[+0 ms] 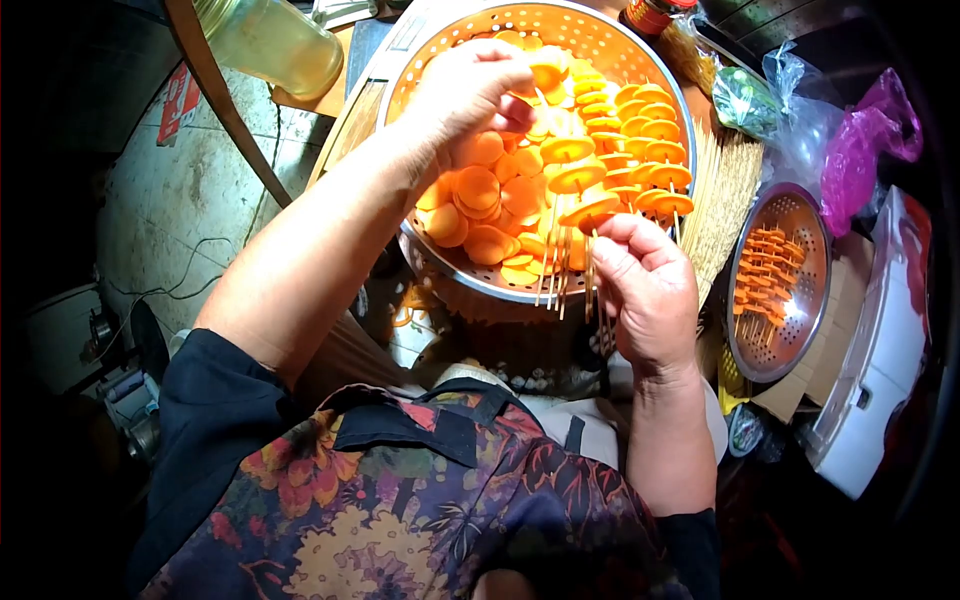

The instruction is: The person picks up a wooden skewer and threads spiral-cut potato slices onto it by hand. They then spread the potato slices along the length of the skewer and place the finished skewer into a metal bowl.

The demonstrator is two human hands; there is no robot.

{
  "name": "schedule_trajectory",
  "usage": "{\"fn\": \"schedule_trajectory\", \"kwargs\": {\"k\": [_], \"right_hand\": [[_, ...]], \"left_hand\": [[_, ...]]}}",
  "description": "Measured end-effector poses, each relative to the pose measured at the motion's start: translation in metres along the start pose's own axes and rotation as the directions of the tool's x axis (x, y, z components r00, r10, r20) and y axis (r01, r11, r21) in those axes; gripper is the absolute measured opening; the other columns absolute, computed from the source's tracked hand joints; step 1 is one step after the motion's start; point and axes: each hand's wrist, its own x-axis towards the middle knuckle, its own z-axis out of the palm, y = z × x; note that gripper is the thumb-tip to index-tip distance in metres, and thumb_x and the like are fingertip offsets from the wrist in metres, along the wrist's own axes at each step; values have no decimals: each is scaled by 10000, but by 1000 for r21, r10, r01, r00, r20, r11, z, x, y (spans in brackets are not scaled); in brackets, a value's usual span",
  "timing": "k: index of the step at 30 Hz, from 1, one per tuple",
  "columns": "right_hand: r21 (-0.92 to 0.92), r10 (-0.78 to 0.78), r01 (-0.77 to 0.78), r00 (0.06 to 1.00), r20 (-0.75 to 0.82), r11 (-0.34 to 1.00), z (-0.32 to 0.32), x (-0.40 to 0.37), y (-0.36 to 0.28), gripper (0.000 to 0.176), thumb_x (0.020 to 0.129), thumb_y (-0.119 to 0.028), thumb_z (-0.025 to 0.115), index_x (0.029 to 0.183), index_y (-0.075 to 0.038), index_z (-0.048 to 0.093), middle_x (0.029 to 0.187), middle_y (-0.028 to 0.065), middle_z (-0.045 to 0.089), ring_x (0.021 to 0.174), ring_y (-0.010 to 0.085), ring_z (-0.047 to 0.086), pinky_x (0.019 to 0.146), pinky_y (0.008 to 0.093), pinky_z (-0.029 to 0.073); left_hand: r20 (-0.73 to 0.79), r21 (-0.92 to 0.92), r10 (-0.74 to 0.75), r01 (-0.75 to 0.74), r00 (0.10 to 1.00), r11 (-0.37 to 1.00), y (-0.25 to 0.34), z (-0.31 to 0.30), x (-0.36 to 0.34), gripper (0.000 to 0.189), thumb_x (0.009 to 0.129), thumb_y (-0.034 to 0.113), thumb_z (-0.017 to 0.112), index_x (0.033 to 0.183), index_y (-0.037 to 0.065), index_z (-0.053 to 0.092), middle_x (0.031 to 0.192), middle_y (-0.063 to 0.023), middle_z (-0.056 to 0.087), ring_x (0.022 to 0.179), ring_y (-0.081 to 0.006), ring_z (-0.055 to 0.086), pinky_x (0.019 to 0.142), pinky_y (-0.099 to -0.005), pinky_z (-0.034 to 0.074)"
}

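Gripping a fan of loaded bamboo skewers [600, 190], your right hand [645, 295] is sitting at the near rim of the large perforated colander [600, 30]. Its fingers are closing tight around the bare lower ends of the sticks, which are poking down past the rim. The threaded heads are fanning out toward the far side over the colander's right half, each one carrying round orange pieces.

Your left hand [470, 95] is reaching in from the left over the far part of the colander. Its fingertips are pinching together on one orange slice [547, 77]; the grip is narrow and closed on that piece, which is sitting just beside the far end of the skewer fan. The loose slices [480, 190] are lying heaped in the left and near part of the colander, below the left hand.

Just right of the large colander, a bundle of bare bamboo sticks [728, 190] is lying lengthwise, near to far. Further right, a smaller metal colander [800, 215] is holding a stack of finished skewers [768, 275]. At the far right, a pink plastic bag [870, 140] is resting beside a clear bag [750, 100] with something green inside. A white plastic casing [880, 360] is standing at the right edge, and a glass jar [275, 45] is lying at the far left.
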Motion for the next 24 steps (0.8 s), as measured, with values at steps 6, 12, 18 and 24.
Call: {"fn": "schedule_trajectory", "kwargs": {"k": [6, 12, 18, 24], "right_hand": [[35, -6, 7, 999, -35, 999, -1, 4, -2, 113, 849, -66, 572, 941, -1, 571, 651, -41, 498, 508, 5, 390, 459, 147, 298], [42, -5, 7, 998, -59, 999, 0, 4, -4, 116, 848, -67, 574, 945, -3, 570, 656, -35, 505, 509, 9, 400, 459, 144, 305], [140, -66, 85, 989, -135, 987, -6, 4, -12, 128, 864, -53, 545, 974, 10, 554, 712, 8, 545, 534, 23, 450, 444, 135, 343], [152, -43, 54, 996, -73, 987, -8, 3, -11, 131, 859, -54, 550, 974, 9, 555, 721, 8, 550, 545, 24, 459, 445, 134, 344]], "left_hand": [[65, 29, 12, -14, 998, 999, -10, 20, -18, 96, 807, 103, 611, 892, 65, 589, 800, -32, 600, 689, -104, 594, 628, -218, 497], [60, 62, 31, -35, 998, 997, -12, 19, -17, 116, 821, 100, 594, 928, 54, 585, 819, -40, 604, 690, -118, 606, 632, -229, 511], [98, 453, 160, -188, 982, 872, -19, -6, 11, 163, 806, 98, 550, 952, 51, 607, 834, -85, 628, 739, -169, 638, 648, -248, 513], [313, 938, -197, -334, 929, -86, -31, 13, -14, 375, 683, 228, 674, 1027, 86, 632, 864, -143, 654, 831, -296, 629, 754, -359, 496]]}}
